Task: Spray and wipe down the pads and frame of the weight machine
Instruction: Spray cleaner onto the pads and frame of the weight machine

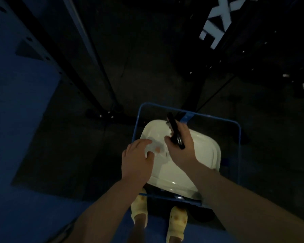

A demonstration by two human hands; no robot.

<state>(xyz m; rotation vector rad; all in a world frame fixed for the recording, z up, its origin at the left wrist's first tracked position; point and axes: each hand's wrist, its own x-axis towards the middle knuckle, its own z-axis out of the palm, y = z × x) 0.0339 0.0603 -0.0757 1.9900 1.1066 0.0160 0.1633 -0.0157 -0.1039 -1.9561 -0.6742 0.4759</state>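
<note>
Over blue bin (238,137): right hand (180,146) grips black sprayer (174,128); left hand (137,160) spread on white tub (200,151).

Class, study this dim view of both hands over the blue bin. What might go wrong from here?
1. The right hand grips a black spray head whose clear bottle is hard to see; the left hand could fumble it.
2. The blue bin stands just in front of the yellow shoes, so a step could catch it.
</note>
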